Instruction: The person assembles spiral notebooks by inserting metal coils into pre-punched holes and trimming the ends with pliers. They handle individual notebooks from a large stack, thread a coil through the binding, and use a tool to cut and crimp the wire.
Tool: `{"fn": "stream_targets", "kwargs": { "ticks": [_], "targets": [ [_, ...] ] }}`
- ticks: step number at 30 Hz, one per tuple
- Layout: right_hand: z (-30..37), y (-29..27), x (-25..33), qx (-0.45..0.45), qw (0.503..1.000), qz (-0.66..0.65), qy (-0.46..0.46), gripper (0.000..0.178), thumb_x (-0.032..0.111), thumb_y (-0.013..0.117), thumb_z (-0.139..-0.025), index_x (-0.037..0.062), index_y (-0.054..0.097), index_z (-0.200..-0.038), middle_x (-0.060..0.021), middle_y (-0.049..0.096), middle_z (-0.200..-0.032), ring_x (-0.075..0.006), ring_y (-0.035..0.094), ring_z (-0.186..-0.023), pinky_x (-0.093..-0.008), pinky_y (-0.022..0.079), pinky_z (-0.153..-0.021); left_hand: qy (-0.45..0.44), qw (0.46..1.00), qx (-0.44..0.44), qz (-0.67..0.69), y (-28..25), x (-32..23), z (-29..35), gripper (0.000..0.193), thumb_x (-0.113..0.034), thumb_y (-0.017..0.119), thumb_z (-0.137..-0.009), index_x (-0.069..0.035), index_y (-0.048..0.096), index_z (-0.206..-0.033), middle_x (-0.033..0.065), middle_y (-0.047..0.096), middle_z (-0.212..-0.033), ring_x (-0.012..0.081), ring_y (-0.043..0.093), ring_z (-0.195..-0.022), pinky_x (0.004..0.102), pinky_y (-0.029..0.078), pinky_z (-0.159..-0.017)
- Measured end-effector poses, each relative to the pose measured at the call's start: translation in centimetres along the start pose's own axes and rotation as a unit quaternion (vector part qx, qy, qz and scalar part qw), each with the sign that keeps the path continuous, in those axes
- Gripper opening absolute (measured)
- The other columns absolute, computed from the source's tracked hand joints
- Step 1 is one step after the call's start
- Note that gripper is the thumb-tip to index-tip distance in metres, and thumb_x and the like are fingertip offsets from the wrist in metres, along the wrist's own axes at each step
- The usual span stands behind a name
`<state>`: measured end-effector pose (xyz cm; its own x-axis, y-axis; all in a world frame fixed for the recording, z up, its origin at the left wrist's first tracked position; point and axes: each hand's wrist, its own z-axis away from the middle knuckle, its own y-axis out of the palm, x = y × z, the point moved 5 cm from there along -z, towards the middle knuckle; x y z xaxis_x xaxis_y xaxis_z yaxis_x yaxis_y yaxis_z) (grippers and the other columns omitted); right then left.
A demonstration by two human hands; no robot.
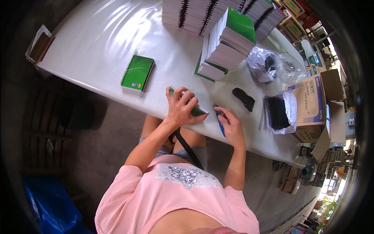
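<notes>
At the near edge of the surface (pixel 97 58), toward its middle, the left hand (pixel 180 104) grips a small green notebook (pixel 196 110), fingers over the upper side and thumb at the lower right; the notebook is tilted and largely covered. Just beside it, at the same edge, the right hand (pixel 231 124) is closed around a blue-handled tool (pixel 220 126), dark tips pointing away from the body. Contact between the tips and the surface cannot be determined.

Left of the hands, near the same edge, a spiral-bound notebook (pixel 137 73) lies flat, green cover up. Right of the hands lies a black pouch (pixel 243 100). Near the right edge, black wire coils (pixel 277 113) rest in a white plastic liner at the open cardboard box (pixel 309 102).

Farther back stands a pile of green-covered page blocks (pixel 230 45), with plastic bags (pixel 261 64) to its right. Spiral-bound stacks (pixel 208 13) stand behind the pile.
</notes>
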<state>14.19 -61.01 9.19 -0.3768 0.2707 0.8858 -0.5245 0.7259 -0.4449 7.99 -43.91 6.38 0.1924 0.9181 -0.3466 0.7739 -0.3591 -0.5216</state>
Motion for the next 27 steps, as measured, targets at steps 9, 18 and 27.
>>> {"fn": "stream_targets", "kwargs": {
  "ticks": [9, 18, 27],
  "targets": [
    [-0.6, 0.9, 1.5, -0.074, 0.991, 0.11, -0.023, 0.017, 0.012, 0.063, -0.085, 0.0073, 0.066, -0.1, -0.0077, 0.054, -0.08, -0.0184, 0.052, -0.066, -0.0282, 0.042, -0.06, -0.011, 1.0, 0.002, -0.011, 0.1, 0.1, 0.2, 0.056, -0.065, 0.07, -0.057, -0.013, 0.052, -0.072, 0.0026, 0.05, -0.085, 0.0255, 0.046, -0.097, 0.0597, 0.02, -0.091],
    [-0.9, 1.7, 1.9, -0.051, 0.994, 0.07, -0.069, 0.011, 0.006, 0.061, -0.084, 0.004, 0.067, -0.094, -0.0077, 0.057, -0.083, -0.0184, 0.055, -0.07, -0.0279, 0.044, -0.062, -0.012, 0.999, 0.029, -0.036, 0.4, 0.4, 0.3, 0.058, -0.068, 0.065, -0.057, -0.013, 0.052, -0.073, 0.0023, 0.046, -0.083, 0.0241, 0.044, -0.093, 0.0572, 0.021, -0.088],
    [-0.8, 2.3, 0.5, 0.025, 0.988, -0.074, 0.136, 0.021, 0.008, 0.06, -0.086, 0.0056, 0.06, -0.108, -0.0042, 0.054, -0.078, -0.0099, 0.053, -0.071, -0.0239, 0.042, -0.06, 0.001, 0.998, 0.051, -0.026, 0.2, 0.1, 0.0, 0.056, -0.066, 0.063, -0.06, -0.015, 0.054, -0.08, 0.0007, 0.048, -0.087, 0.0216, 0.044, -0.094, 0.0516, 0.024, -0.085]
  ]
}}
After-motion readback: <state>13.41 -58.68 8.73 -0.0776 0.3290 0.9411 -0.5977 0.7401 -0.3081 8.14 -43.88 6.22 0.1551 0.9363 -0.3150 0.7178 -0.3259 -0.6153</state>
